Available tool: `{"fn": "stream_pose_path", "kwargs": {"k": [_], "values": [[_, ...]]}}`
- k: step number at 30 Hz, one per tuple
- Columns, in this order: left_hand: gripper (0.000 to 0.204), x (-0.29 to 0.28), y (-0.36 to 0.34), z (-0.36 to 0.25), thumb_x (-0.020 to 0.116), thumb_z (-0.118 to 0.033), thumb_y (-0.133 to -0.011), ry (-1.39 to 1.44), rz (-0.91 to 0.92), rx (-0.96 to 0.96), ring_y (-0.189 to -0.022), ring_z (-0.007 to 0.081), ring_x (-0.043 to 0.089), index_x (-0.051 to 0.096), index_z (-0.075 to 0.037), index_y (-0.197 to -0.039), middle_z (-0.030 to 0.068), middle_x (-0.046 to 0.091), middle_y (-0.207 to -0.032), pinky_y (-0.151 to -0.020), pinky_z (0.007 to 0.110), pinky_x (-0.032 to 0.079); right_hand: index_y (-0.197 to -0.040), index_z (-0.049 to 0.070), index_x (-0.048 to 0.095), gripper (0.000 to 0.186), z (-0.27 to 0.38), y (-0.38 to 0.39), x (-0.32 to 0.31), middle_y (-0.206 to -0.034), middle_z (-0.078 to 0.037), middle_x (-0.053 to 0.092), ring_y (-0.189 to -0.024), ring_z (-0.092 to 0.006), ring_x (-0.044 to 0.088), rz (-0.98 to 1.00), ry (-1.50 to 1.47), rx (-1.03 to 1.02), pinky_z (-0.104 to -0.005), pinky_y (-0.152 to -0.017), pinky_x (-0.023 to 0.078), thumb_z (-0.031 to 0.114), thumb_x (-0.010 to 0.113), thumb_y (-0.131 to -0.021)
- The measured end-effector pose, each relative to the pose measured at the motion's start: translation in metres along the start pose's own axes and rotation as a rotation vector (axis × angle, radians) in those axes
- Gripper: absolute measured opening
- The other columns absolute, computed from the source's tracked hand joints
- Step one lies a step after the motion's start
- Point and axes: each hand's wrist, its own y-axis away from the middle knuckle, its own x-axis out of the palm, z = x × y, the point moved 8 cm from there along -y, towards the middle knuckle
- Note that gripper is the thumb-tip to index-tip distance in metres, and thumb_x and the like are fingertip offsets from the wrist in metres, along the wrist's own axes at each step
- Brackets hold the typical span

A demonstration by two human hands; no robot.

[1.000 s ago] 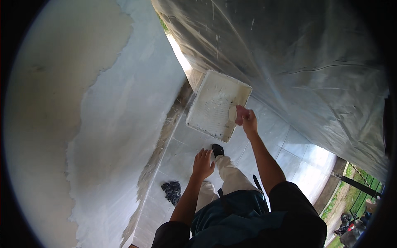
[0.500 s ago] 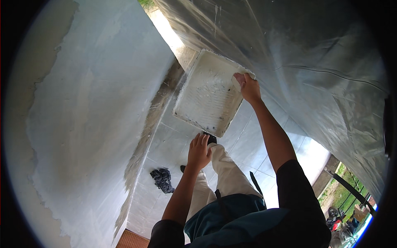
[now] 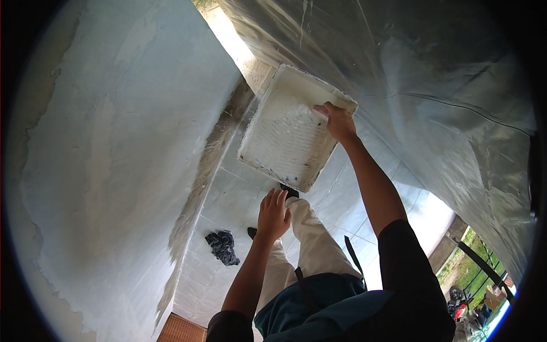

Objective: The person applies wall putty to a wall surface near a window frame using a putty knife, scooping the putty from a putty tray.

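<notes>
A white, paint-smeared ribbed tray [image 3: 268, 142] lies ahead of my feet, between the wall and the plastic sheeting. My right hand [image 3: 339, 122] reaches into its right side, closed on a small pinkish-red pad [image 3: 320, 109], mostly hidden by my fingers. My left hand [image 3: 273, 212] hangs just short of the tray's near edge, above my dark shoe [image 3: 290, 191], with fingers apart and slightly curled, holding nothing.
A patchy painted wall [image 3: 119, 142] rises at left. Translucent plastic sheeting [image 3: 433, 125] hangs at right. A crumpled black bag [image 3: 224, 248] lies on the tiled floor [image 3: 196, 290]. A brown mat [image 3: 181, 330] is at lower left; grass and mixed items [image 3: 478, 305] show beyond the sheeting at lower right.
My right hand moved up toward the tray's far right, then slightly back left inside it with the pad. The tray sits higher in view than a second ago; my left hand shifted slightly.
</notes>
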Motion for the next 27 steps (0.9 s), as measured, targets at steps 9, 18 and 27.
{"fn": "stream_pose_path", "kwargs": {"k": [9,18,27], "values": [[0.054,0.009,-0.005,0.000,0.062,-0.015,-0.080,0.014,0.009,0.002,-0.126,0.0374,0.040,0.043,-0.002,-0.129,0.0174,0.048,-0.129,-0.104,0.047,0.033,-0.100,0.003,0.056,0.018,0.003,-0.012,0.002,-0.100,-0.018,0.066,-0.094,-0.0377,0.062,0.088,0.090,0.067,-0.0463,-0.078,0.049,-0.001,0.049,-0.085],[0.055,0.020,0.006,0.005,0.062,-0.016,-0.080,0.015,0.058,-0.034,-0.127,0.0364,0.038,0.043,-0.002,-0.129,0.0173,0.047,-0.130,-0.105,0.047,0.032,-0.099,0.003,0.057,0.015,-0.014,-0.022,0.005,-0.097,-0.018,0.066,-0.094,-0.0364,0.063,0.126,0.018,0.053,-0.0438,-0.080,0.050,0.001,0.052,-0.085],[0.057,0.023,0.018,0.012,0.062,-0.015,-0.080,0.027,0.088,-0.068,-0.128,0.0385,0.037,0.040,-0.004,-0.131,0.0167,0.046,-0.131,-0.105,0.049,0.032,-0.096,0.001,0.057,0.014,-0.031,-0.025,0.015,-0.090,-0.015,0.068,-0.087,-0.0325,0.066,0.087,-0.081,-0.061,-0.0383,-0.076,0.052,0.001,0.052,-0.084]]}}
